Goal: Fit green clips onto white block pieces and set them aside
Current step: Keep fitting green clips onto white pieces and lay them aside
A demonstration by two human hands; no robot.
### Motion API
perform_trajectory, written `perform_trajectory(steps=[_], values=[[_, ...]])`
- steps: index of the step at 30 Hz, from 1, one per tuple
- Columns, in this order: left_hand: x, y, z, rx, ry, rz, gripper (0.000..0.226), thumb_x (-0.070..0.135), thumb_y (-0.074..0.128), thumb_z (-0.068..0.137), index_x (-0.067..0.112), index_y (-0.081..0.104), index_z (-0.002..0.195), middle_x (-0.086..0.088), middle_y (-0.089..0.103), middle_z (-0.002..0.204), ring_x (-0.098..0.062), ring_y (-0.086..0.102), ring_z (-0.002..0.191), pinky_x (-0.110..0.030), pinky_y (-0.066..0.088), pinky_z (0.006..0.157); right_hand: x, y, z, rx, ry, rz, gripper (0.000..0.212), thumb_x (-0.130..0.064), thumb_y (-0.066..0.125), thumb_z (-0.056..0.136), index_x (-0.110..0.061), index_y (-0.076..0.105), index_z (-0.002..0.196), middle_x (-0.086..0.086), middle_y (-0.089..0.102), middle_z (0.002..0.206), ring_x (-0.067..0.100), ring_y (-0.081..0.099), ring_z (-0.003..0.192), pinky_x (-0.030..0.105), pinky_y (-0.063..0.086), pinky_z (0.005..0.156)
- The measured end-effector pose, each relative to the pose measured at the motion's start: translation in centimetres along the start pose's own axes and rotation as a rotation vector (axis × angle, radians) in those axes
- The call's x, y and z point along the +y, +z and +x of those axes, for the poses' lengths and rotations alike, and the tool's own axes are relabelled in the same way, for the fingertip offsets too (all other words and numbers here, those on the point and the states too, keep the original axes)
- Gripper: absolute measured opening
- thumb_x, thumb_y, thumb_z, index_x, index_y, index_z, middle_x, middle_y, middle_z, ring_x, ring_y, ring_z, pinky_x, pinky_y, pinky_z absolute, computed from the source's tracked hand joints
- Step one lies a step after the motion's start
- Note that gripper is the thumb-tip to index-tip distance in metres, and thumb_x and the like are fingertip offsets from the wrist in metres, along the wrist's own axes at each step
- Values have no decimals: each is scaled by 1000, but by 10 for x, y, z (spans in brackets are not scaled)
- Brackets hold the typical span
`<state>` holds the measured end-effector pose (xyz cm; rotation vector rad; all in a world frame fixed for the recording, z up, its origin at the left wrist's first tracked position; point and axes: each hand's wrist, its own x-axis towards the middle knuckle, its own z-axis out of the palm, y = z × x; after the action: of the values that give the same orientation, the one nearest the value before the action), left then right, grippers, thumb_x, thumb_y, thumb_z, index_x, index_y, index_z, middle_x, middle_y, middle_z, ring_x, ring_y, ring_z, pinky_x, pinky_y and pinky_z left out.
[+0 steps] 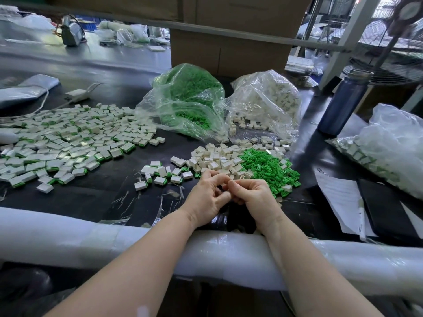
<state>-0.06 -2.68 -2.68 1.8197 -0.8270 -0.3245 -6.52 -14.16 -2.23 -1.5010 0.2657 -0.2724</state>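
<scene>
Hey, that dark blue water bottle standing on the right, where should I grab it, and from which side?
Grip the blue bottle round its straight middle, coming from its left, the bench side. It stands upright; a plastic bag crowds its right, so the left looks clearer.

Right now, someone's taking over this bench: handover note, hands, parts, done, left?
Left hand and right hand: fingertips curled together at the table's near edge; whatever they pinch is hidden.
Loose white blocks and loose green clips lie just beyond the hands; refill bags of clips and blocks sit behind.
Done: large spread of clipped blocks at left, a few more nearer.
Left: both loose piles.
</scene>
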Motion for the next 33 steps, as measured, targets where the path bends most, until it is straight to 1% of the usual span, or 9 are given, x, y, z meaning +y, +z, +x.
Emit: perform_trajectory(steps=[6,14,17,23,25,29,33], values=[[-1,0,0,-13,4,45,21,3,57,85,23,57,84,-4,38,108,-16,46,67,-19,44,75,-1,-1,-1,11,30,19,21,-4,58,88,-3,69,70,-1,60,48,4,53,43,14,42,44],[-2,1,0,-26,8,52,19,3,57,85,22,58,87,-2,38,109,-10,46,63,-16,44,73,-1,0,-2,26,49,54,25,-4,59,87,-4,69,65,3,61,49,8,55,43,16,44,44],[-3,1,0,-25,12,48,22,4,58,85,26,57,84,0,39,109,-9,46,63,-16,44,73,-2,0,-2,34,57,51,25,-5,60,86,-6,70,63,6,62,52,10,56,46,18,46,46],[-4,1,1,-26,17,50,29,7,58,85,35,54,79,3,39,106,-7,46,63,-16,43,72,-3,0,-3,34,65,66,22,-5,61,86,-3,70,65,9,62,54,14,57,48,19,48,48],[-4,1,1,-28,19,51,29,7,58,85,35,54,80,3,39,106,-8,47,63,-19,44,74,-3,0,-3,34,64,69,23,-5,61,86,-4,70,64,8,62,53,12,57,47,19,47,47],[-2,1,0,-29,12,52,28,7,57,85,34,54,79,1,40,108,-14,51,68,-30,49,82,-3,0,-3,31,55,82,25,-4,60,86,-5,69,63,5,62,50,9,57,44,16,44,44],[0,0,-1,-27,7,43,21,6,56,86,27,56,85,-1,41,108,-15,50,69,-32,48,84,-2,-1,-3,7,38,68,22,-7,60,87,-4,69,67,1,62,49,6,55,43,13,42,44]])
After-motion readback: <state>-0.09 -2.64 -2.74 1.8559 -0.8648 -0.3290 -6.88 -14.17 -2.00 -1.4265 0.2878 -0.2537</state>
